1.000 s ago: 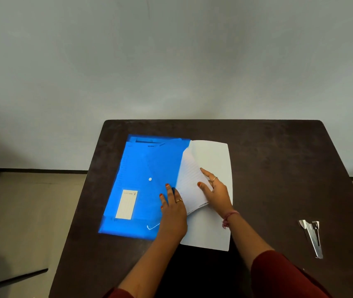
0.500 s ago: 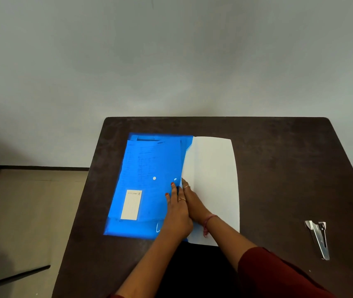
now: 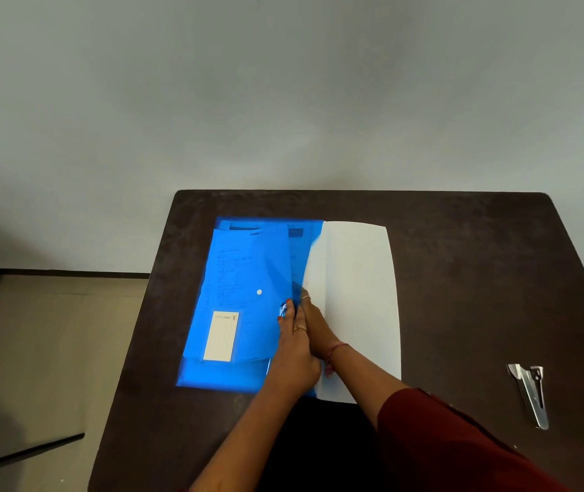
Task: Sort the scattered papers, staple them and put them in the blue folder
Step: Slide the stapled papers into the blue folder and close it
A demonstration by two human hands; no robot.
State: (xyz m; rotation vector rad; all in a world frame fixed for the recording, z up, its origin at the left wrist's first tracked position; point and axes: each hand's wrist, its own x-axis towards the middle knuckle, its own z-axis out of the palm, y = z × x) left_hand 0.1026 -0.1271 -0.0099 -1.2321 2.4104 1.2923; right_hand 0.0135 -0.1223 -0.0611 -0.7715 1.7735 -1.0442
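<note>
Head view, blue folder (image 3: 241, 300) mid-frame on dark worktop (image 3: 479, 278), left hand (image 3: 294, 349) fingers pinching its flap edge, right hand (image 3: 315, 328) fingers flat, tucked beneath white papers (image 3: 358, 296), stapler (image 3: 530, 394) lower right.

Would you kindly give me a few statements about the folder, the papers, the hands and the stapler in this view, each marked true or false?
1. The blue folder lies flat on the dark table. True.
2. The stapler sits on top of the folder. False: it lies on the table's right side, apart from the folder and the papers.
3. Both hands meet at the folder's right edge, where the white papers stick out. True: the left hand and right hand are side by side there.
4. The papers are fully inside the folder. False: a large white part still shows to its right.
5. The right hand holds the stapler. False: nothing touches it.
</note>
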